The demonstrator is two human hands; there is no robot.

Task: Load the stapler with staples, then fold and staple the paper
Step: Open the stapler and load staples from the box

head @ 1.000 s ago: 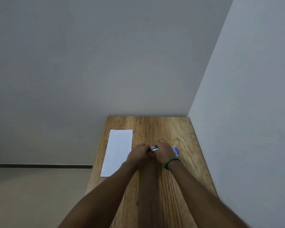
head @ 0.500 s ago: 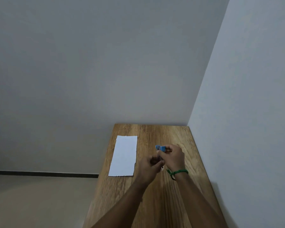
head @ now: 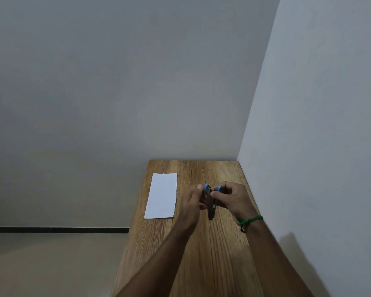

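A small stapler (head: 211,203) with blue ends and a metal body hangs upright above the wooden table (head: 204,254), held between both hands. My left hand (head: 192,205) pinches its left side near the top. My right hand (head: 231,199), with a green band at the wrist, grips it from the right. The stapler looks spread apart at the top, with blue tips on either side of the metal part. A white sheet of paper (head: 162,196) lies flat on the table to the left of my hands. No staple box shows; my hands may hide it.
The narrow table stands in a room corner, with a grey wall behind it and a white wall (head: 319,146) close along its right edge. The table's left edge drops to a beige floor (head: 51,264).
Both hands have lifted the stapler off the table and turned it upright. The small blue box beside my right hand a second ago is out of sight. The camera has tilted.
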